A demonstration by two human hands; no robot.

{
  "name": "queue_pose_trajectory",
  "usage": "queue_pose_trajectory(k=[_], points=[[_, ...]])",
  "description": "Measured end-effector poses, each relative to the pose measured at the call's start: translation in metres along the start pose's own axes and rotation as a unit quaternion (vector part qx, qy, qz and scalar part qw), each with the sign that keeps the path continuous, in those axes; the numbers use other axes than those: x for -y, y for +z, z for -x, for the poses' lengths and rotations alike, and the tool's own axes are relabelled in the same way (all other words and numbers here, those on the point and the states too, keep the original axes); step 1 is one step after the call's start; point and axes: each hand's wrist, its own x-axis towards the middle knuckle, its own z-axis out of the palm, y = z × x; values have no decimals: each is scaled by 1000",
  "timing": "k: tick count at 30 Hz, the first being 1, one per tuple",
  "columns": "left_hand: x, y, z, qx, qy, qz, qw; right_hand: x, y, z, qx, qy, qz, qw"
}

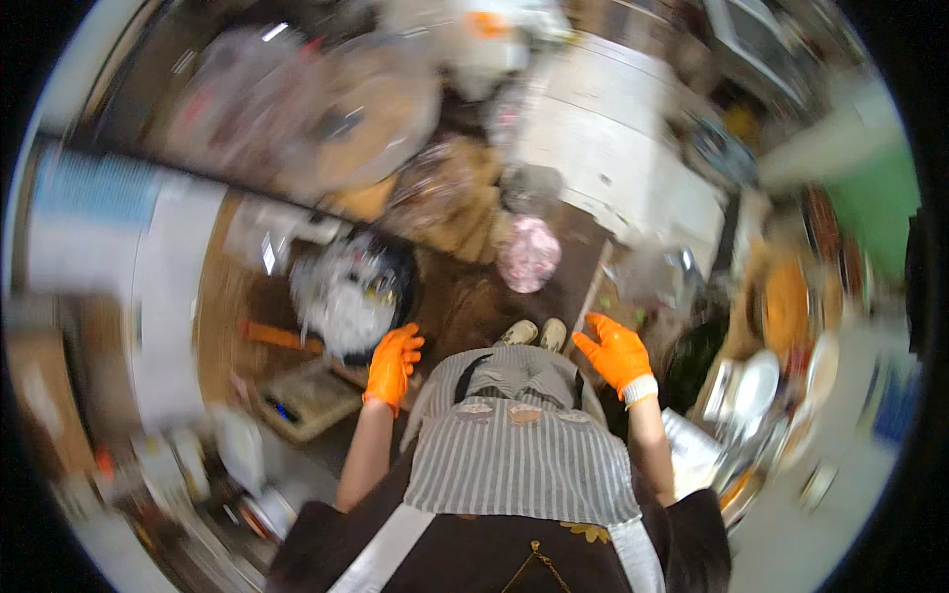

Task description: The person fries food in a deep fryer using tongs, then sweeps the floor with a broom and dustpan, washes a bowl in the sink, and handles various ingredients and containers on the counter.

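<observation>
My left hand [393, 365], in an orange rubber glove, hangs with loosely curled fingers and holds nothing that I can see. It is nearest to a dark round bin [404, 285] lined or filled with crumpled clear plastic [345, 307]; whether it touches the bin I cannot tell. Below that bin lies a flat device like a scale [308, 400] with a blue lit display. My right hand [617, 354], in a matching glove with a white cuff, is held out by my other side, fingers apart and without an object. Between the hands is my grey striped apron [523, 459].
My shoes [535, 335] stand on a brown floor [463, 304]. Ahead are a pink patterned round object [528, 254], brown bags or cartons [452, 189] and a white tiled surface [600, 111]. Bowls and utensils [756, 385] crowd the right counter. Much of the scene is motion-blurred.
</observation>
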Motion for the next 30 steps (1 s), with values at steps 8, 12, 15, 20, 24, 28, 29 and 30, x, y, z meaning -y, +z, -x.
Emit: queue_pose_trajectory(k=[8, 12, 15, 20, 24, 28, 29, 30], points=[[74, -27, 96, -148, -31, 66, 986, -2, 14, -89, 182, -48, 24, 982], [121, -40, 117, -214, -56, 176, 959, 33, 28, -103, 240, -95, 63, 964], [137, -58, 115, -270, -88, 225, 932, 50, 53, -107, 270, -112, 87, 953], [203, -131, 65, -289, -54, 261, 919, 120, 106, -102, 338, -125, 41, 932], [215, -223, 6, -406, -16, -122, 906, 198, 168, -99, 387, -126, 51, 912], [123, -358, -24, -459, 55, -444, 767, 325, 252, -101, 474, 4, 24, 880], [110, -396, -38, -491, 106, -525, 687, 345, 280, -108, 526, -8, 0, 850], [87, -434, -49, -465, 112, -552, 683, 386, 304, -111, 543, -31, 31, 838]])
